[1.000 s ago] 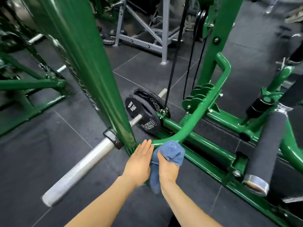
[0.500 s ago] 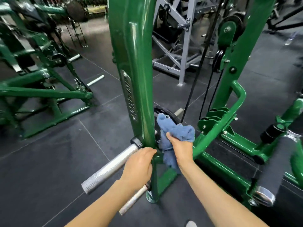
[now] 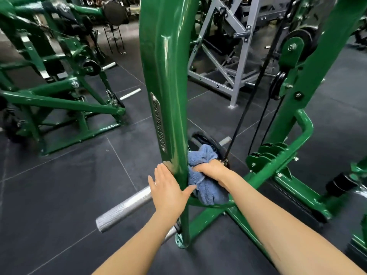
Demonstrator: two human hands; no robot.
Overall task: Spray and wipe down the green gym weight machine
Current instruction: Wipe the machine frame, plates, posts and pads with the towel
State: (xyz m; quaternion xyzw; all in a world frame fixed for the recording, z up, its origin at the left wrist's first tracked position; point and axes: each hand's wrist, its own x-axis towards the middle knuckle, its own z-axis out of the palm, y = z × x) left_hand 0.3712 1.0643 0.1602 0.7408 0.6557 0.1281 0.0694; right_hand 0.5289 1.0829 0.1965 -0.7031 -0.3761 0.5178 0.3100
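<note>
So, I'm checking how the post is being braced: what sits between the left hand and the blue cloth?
In the head view, the green upright post stands between the left hand and the blue cloth gripped by the right hand.

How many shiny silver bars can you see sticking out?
4: a big knurled bar by the left hand, a stub past the blue cloth, two on the left machine. More may hide.

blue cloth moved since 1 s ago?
Yes. The blue cloth, gripped by the right hand, went from the curved green bar's lower end up against the right side of the green upright post.
</note>
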